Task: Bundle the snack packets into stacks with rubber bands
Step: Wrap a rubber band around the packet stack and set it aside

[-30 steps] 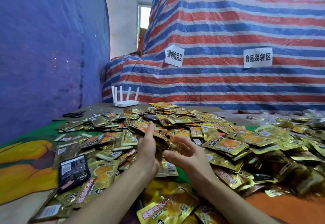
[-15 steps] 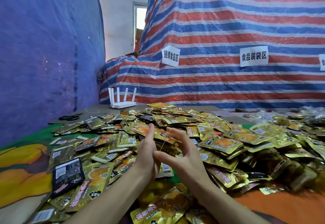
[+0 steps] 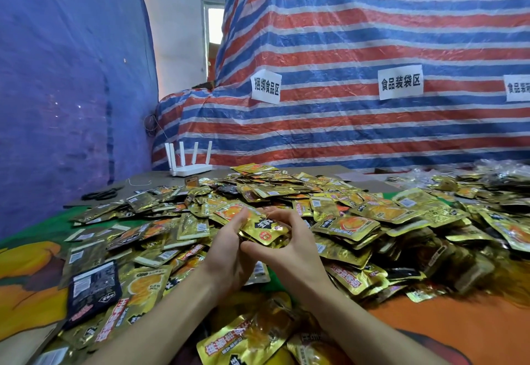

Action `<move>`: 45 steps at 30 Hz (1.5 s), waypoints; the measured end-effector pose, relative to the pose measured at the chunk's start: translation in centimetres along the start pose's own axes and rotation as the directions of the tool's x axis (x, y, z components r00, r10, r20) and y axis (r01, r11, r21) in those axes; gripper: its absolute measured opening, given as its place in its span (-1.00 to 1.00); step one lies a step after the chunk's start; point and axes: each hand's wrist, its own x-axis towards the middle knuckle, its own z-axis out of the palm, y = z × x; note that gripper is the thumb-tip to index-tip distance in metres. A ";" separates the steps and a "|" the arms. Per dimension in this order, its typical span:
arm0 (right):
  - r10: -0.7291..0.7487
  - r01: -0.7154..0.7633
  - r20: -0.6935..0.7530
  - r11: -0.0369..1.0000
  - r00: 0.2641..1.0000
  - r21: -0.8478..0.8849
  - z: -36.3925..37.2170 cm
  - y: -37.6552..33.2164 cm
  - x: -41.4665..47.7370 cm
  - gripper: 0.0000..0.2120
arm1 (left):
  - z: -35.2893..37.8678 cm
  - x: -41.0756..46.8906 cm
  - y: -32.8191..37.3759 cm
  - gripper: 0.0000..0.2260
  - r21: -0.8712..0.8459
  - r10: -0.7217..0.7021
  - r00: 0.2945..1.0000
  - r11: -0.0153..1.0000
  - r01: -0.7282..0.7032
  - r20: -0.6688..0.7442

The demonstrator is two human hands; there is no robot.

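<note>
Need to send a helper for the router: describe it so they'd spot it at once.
Find the striped tarp behind the table. At its lower left corner, beyond the heap of gold snack packets, stands the router: the only white box there, with upright antennas.

Gold foil snack packets [image 3: 344, 225] (a few black) lie heaped loosely, unbundled.

I faced a white router [image 3: 189, 164] on the grey tabletop [image 3: 149, 181]. Behind it rose a red, blue and white striped tarp [image 3: 372, 34] bearing three paper signs [image 3: 400, 82]. Left of the router hung a blue tarp [image 3: 66, 77]. High above it, daylight came through a window [image 3: 214, 24] in a white wall.
</note>
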 end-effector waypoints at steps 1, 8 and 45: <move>0.004 -0.004 0.009 1.000 1.000 -0.016 0.0 -0.1 0.0 -0.41 | 0.0 0.0 -0.1 -0.56 0.004 -0.010 1.000 1.000 0.010 -0.010; -0.055 0.052 -0.008 0.974 0.998 -0.222 0.3 -0.5 -0.2 -0.27 | 0.2 -0.7 0.7 -0.52 -0.025 -0.047 0.999 0.999 0.047 -0.019; 0.270 -0.373 -0.324 0.154 0.907 -0.915 -14.3 -2.7 6.7 -0.55 | -3.6 0.4 3.2 -0.59 0.931 0.388 0.908 -0.246 0.270 -0.161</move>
